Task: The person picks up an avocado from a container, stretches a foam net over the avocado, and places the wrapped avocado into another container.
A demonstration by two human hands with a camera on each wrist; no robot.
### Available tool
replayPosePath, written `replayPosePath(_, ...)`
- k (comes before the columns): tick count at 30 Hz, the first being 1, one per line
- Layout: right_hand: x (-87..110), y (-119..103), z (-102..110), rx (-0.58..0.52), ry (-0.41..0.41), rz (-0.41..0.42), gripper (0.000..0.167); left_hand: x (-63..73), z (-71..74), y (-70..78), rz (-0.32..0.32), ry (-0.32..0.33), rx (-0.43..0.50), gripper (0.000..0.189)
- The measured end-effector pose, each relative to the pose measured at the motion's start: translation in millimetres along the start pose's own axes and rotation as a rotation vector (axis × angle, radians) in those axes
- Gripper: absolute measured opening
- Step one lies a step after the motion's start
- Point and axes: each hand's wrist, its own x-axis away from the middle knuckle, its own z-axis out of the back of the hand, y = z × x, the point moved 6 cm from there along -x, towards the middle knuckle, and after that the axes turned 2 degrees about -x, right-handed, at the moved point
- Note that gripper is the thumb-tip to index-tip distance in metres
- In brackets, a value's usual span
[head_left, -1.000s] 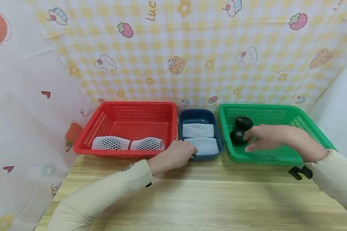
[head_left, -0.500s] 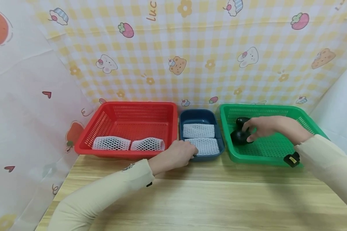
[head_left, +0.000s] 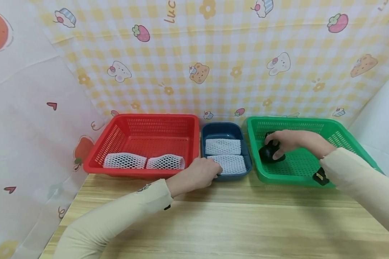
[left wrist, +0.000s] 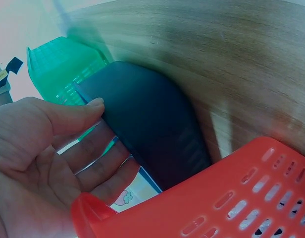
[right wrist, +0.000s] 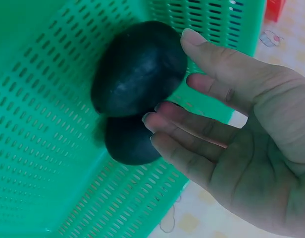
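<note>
Your left hand (head_left: 202,173) pinches the side of the blue tray (head_left: 222,128), likely so the white foam nets (head_left: 223,146) don't slide away. Your right hand (head_left: 286,141) is loose, its thumb against a dark avocado (head_left: 268,154) in the green basket (head_left: 298,178), maybe so it won't roll.

One table (head_left: 233,225), pale wood-grain top; directly on it, in a row: red slotted basket (head_left: 133,172), dark-blue tray (head_left: 222,131), green slotted basket (head_left: 288,180).
</note>
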Motion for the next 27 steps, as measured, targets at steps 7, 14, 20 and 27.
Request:
replayPosePath(7, -10.1, 3, -10, 0.038, -0.025, -0.008, 0.067, 1.5, 0.3, 0.6, -0.006, 0.003, 0.001, 0.039)
replayPosePath(14, -20.1, 4, -19, 0.091, -0.09, -0.034, 0.072, 1.1, -1.3, -0.6, -0.007, -0.001, -0.013, 0.04)
replayPosePath(20, -26.3, 2, -18, 0.109, -0.134, -0.076, 0.073, 0.4, -2.8, -1.8, -0.006, -0.006, -0.007, 0.041)
replayPosePath(27, -30.1, 0, -18, 0.101, -0.153, -0.105, 0.076, 0.4, -1.6, -1.6, -0.016, 0.009, -0.002, 0.044)
